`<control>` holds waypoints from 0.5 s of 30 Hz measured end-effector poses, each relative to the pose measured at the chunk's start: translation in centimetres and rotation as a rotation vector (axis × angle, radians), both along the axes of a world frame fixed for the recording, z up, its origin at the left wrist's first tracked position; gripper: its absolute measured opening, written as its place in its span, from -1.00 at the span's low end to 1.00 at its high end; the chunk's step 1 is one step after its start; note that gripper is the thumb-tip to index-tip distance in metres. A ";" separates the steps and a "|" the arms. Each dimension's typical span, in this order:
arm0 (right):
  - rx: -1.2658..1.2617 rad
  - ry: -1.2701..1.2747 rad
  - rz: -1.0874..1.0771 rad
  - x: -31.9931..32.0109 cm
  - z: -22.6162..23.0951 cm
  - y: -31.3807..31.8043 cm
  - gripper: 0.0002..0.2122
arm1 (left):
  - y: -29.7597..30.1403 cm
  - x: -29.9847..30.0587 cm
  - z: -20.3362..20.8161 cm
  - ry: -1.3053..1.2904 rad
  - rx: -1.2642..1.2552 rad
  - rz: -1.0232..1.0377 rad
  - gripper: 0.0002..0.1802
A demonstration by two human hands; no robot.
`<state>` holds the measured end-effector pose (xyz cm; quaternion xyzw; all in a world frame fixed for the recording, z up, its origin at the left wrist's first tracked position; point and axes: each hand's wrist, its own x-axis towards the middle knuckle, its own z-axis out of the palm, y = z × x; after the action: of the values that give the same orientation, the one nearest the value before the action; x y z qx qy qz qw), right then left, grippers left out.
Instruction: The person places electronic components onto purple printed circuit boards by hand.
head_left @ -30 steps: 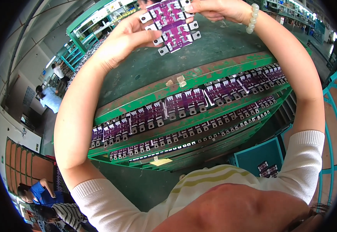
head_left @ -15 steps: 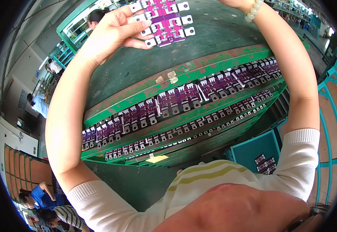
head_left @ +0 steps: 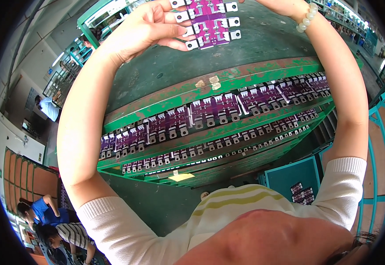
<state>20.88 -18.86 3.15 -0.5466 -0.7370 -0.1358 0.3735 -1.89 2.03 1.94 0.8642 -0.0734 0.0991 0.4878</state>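
At the top of the view my left hand [head_left: 150, 30] grips a purple circuit board [head_left: 209, 21] by its left side. Thumb and fingers close around the metal tabs there. The board has silvery parts on its face and metal tabs with holes along both sides; its far end is cut off by the picture's edge. My right hand [head_left: 284, 6], below a pale bead bracelet [head_left: 307, 18], reaches over the green tabletop [head_left: 166, 70] to the right of the board. Its fingers are mostly out of the picture, so their hold is hidden.
Under the tabletop, a green rack [head_left: 228, 128] holds rows of similar purple boards [head_left: 203, 112]. Yellow paper [head_left: 181, 177] sits at its lower edge. A teal bin [head_left: 285, 170] with several boards [head_left: 302, 194] stands lower right. Other people [head_left: 47, 211] are at the left.
The view has shifted a little, so the rack appears further right and the tabletop's edge lower. My left hand and the circuit board have moved right.
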 end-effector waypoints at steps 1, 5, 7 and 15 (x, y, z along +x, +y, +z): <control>-0.017 0.038 0.018 0.1 -0.1 0.0 -0.85 | -0.4 -0.1 -0.1 -0.016 -0.003 -0.004 -0.51; -0.039 0.067 0.033 0.0 -0.1 0.1 -0.85 | -1.4 -0.1 0.7 0.082 -0.016 -0.027 -0.58; -0.045 0.089 0.044 0.0 -0.2 0.4 -0.84 | -1.1 -0.3 0.8 0.098 -0.056 -0.035 -0.52; -0.054 0.137 0.076 0.4 -0.3 0.5 -0.81 | -1.0 -0.3 1.0 0.096 -0.205 -0.070 -0.50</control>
<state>21.29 -18.33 2.88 -0.5363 -0.7333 -0.0642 0.4131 -2.23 1.05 2.92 0.8104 -0.0694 0.0473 0.5799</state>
